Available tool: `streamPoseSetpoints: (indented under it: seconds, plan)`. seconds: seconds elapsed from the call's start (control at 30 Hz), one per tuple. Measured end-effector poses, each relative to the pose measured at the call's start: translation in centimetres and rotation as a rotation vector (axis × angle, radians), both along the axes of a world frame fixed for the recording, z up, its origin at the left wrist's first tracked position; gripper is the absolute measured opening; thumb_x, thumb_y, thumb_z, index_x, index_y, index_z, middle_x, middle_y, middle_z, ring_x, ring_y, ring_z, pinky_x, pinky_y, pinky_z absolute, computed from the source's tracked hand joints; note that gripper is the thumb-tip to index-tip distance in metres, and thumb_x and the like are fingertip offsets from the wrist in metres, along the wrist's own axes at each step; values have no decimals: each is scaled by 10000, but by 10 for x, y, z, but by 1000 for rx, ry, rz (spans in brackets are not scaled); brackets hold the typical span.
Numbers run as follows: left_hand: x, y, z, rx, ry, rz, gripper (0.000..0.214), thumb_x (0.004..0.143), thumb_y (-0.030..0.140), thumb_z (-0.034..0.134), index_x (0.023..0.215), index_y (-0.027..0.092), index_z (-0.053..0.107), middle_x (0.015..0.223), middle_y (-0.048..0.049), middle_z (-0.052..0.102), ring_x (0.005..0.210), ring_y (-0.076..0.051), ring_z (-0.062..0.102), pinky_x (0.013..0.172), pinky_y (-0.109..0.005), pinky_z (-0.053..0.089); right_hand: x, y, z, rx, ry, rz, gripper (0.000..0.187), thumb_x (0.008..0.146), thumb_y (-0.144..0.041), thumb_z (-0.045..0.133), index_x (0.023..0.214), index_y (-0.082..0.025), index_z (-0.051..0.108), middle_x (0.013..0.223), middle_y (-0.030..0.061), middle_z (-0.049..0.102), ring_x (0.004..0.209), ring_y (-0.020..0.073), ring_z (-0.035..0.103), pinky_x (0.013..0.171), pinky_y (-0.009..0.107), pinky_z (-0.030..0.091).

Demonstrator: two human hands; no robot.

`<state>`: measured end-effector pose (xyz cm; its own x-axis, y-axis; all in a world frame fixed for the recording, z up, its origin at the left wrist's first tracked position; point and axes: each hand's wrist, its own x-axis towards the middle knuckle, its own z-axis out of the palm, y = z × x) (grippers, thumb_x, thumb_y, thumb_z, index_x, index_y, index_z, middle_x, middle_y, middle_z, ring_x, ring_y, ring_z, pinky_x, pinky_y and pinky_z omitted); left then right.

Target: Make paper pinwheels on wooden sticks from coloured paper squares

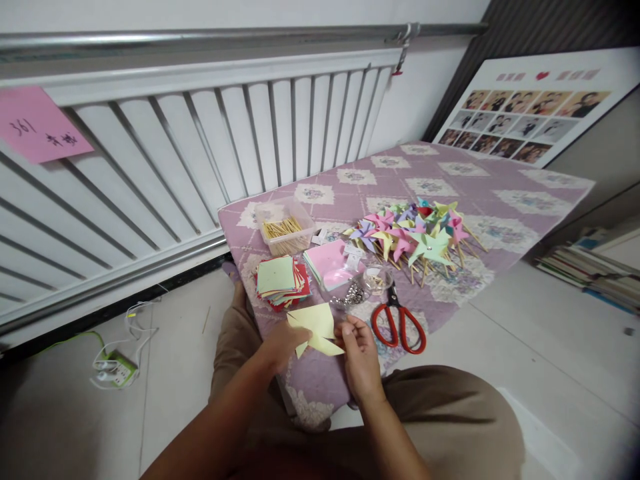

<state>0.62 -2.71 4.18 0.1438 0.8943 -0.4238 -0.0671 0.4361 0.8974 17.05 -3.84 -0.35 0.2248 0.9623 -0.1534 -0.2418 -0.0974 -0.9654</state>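
Note:
Both my hands hold a pale yellow paper square (316, 328) with cut, folded corners, just above the near edge of a low table covered in purple patterned cloth (500, 193). My left hand (283, 347) grips its left side with closed fingers. My right hand (359, 353) pinches its right edge. Right behind the paper lie a stack of coloured paper squares (280, 280), a pink paper stack (330, 261) and a small clear bag of metal pins (353, 295). Red-handled scissors (397, 323) lie just right of my right hand.
A clear box of wooden sticks (283, 233) stands at the table's left. A pile of finished paper pinwheels (417, 237) fills the middle. A white radiator (200, 147) lines the wall, a photo board (530, 113) leans at the right, books (590, 270) and a power strip (116, 368) lie on the floor.

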Motion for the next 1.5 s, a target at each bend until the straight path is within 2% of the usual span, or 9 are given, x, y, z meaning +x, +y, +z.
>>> streamPoseSetpoints:
  seconds: [0.17,0.33,0.47,0.67,0.93,1.03,1.2,1.27,1.5]
  plan:
    - [-6,11,22,134,124,-196,108,589,95,624,662,136,691,620,-27,649,573,-160,502,582,-272,401,4,4,12,-29,236,184,518,734,-387,720,1174,-244,488,905,16,690,788,188,656,706,310,519]
    - [-2,23,22,209,307,-318,194,602,97,611,758,157,710,680,-38,678,593,-182,535,597,-282,394,5,2,22,-75,241,298,648,686,-335,753,1248,-271,436,919,3,719,753,192,677,659,302,526]
    - [7,26,23,254,287,-332,250,592,70,603,783,187,713,718,-38,690,636,-200,563,634,-285,407,4,3,28,-90,218,290,739,662,-269,749,1309,-264,392,1012,25,713,790,193,683,629,277,529]
    - [14,27,26,306,330,-344,201,574,61,587,693,184,692,644,-26,671,573,-175,529,563,-269,372,4,4,34,-87,152,242,755,651,-189,707,1339,-233,399,894,15,732,665,168,677,564,262,534]
    - [16,30,24,358,385,-413,188,584,79,561,701,171,676,680,-32,683,577,-153,527,545,-248,369,6,6,28,-53,113,233,727,652,-155,687,1325,-217,419,903,17,731,707,162,678,627,273,544]
    - [17,27,22,309,374,-329,146,642,139,574,749,173,666,719,-32,673,630,-155,543,575,-246,384,5,5,21,-53,139,174,720,651,-170,697,1318,-218,429,900,21,729,698,173,678,621,289,550]
    - [22,4,9,66,84,214,310,691,324,643,955,184,560,803,0,601,665,-119,547,568,-218,399,2,6,9,-62,209,10,716,626,-212,736,1288,-206,462,998,54,725,789,205,694,698,336,569]
    - [26,-13,3,-39,-54,333,403,678,411,675,983,197,523,790,18,576,636,-101,543,551,-207,395,1,6,8,-62,230,-23,725,629,-231,741,1296,-204,457,1018,61,725,820,216,696,722,344,569]
    - [48,-42,-3,-163,-241,260,515,567,530,763,870,172,552,763,11,593,648,-93,548,545,-191,380,-8,3,8,-47,317,-92,728,660,-241,748,1317,-220,437,1029,57,721,824,207,695,749,340,562]
